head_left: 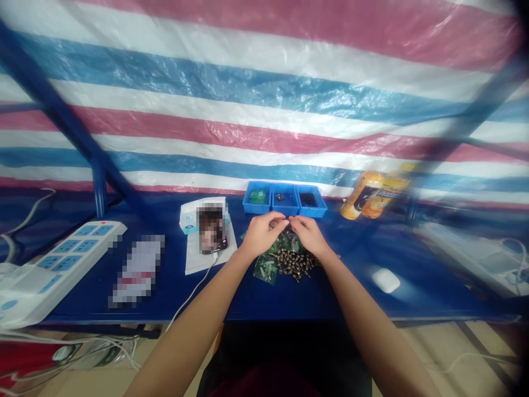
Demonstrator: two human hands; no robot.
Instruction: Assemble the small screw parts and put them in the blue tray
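Note:
My left hand (262, 234) and my right hand (308, 234) meet above the middle of the blue table (430, 292), their fingertips pinched close together. Anything between the fingertips is hidden. Just below my hands lies a loose heap of brass threaded fasteners (296, 263), partly under my right hand. Small clear bags with green contents (265, 269) lie beside the heap, close to my left wrist. Beyond my fingertips stand several blue plastic bins: one with green parts (257, 197), one with small metal parts (285, 199), and one with dark parts (311, 199).
To the left are a blurred phone (211, 227) on white paper, a tissue box (190, 216), a blurred packet (136, 270) and a power strip (70, 259). To the right are yellow bottles (362, 194) and a white computer mouse (386, 280). A striped tarp (264, 99) hangs behind.

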